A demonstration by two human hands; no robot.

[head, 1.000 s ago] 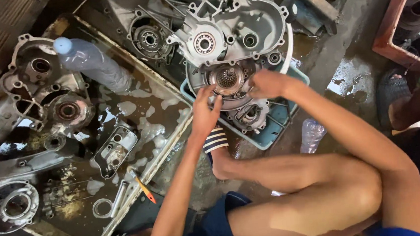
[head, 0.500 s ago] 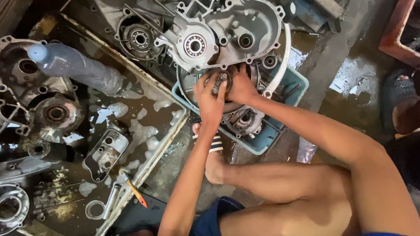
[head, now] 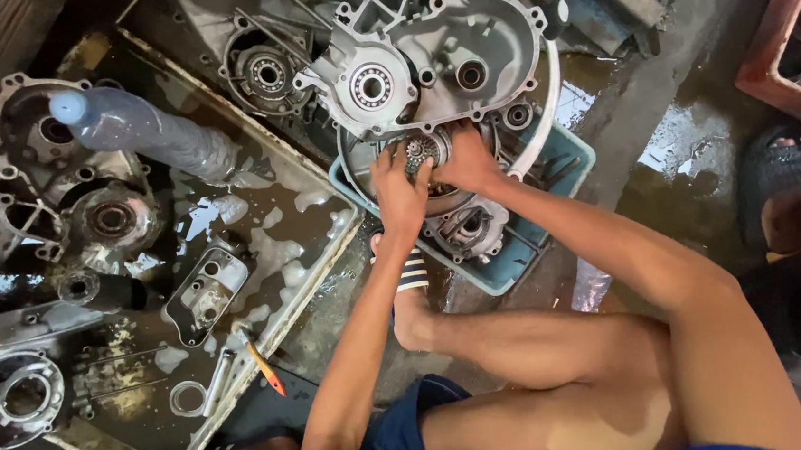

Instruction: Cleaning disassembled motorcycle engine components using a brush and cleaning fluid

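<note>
Both hands closed on round gear cluster (head: 421,152): left hand (head: 401,199), right hand (head: 465,160); seated in engine casing (head: 435,56) over blue tub (head: 558,170); apparently mid-fitting; even, square pressure judged necessary next.

both bare arms reach forward from the lower edge of the view and meet ahead of the bent knees. the left hand (head: 401,196) shows its back, fingers curled downward. the right hand (head: 465,161) sits just beside it, touching, fingers bent and pressed down. the right forearm crosses above the thigh.
</note>
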